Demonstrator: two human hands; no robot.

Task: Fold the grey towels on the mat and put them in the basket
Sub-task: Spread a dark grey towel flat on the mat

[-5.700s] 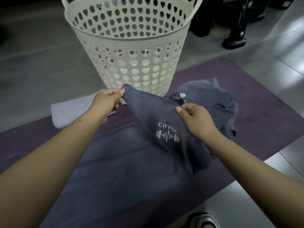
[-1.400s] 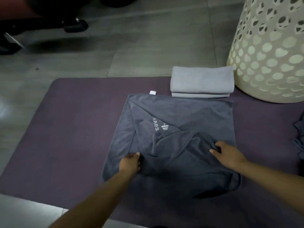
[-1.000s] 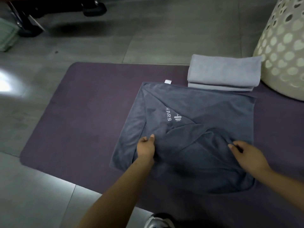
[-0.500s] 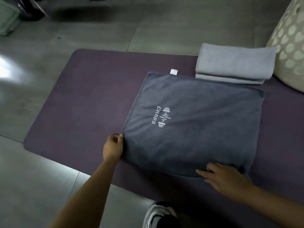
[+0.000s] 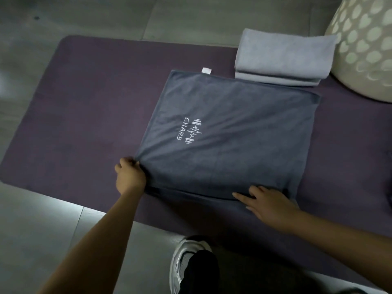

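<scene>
Spreading across the grey tiled floor (image 5: pixel 191 18), a purple mat (image 5: pixel 84 107) fills most of the view, its right part running out of the picture. At the upper right stands the cream basket (image 5: pixel 364 49) with heart-shaped holes, only its lower wall showing, the rim cut off by the picture's edge. On the middle of the mat lies a dark grey towel (image 5: pixel 244 124), folded flat into a rough square, with a white dumbbell mark and the word CHARS stitched on its upper layer. A small white tag (image 5: pixel 206 70) sticks out at its far edge. Just beyond the towel's far right corner, and just beside the basket, sits a light grey folded towel (image 5: pixel 284 54), stacked in layers, touching or nearly touching the dark one; which cannot be told. At the right edge a dark scrap of cloth (image 5: pixel 389 158) is barely visible and too cut off to name. Below, a white sneaker (image 5: pixel 186 262) and a dark trouser leg stand at the mat's near edge.

At the dark towel's near left corner, the left hand (image 5: pixel 129 177) has its grip closed, pinching the cloth there with curled fingers. Resting flat on the near edge toward the right, the right hand (image 5: pixel 269 205) has its fingers straight and spread, pressing the fold down.
</scene>
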